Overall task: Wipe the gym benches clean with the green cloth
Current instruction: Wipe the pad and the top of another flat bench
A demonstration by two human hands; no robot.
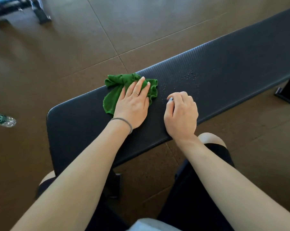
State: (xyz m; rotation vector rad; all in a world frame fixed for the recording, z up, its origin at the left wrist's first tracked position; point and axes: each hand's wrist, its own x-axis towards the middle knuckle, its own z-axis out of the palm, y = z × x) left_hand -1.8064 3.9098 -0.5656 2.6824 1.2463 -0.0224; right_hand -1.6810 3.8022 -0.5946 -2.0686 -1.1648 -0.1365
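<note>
While the left hand lies flat w/ fingers straight and spread, pressing the green cloth onto the surface, the cloth sits bunched near the far edge of the pad, close to its rounded near-left end. Right hand rests just beside it on the pad, fingers curled round a small pale-grey thing at the fingertips; can't tell what it is. Key relation: a patch of droplets lies to the right of the cloth, further along the bench, w/ finer specks trailing back to the cloth's right edge. The bench's long axis runs from near-left up to far-right, so most of the pad stretches away on the right-hand side. Left hand already has the cloth, so prob. it sweeps rightward along that axis into the wet patch; the right hand sits partly in that path and would likely need to lift clear. Looks like early wiping, most of the pad not yet covered. A plastic bottle lies on the floor at left.
</note>
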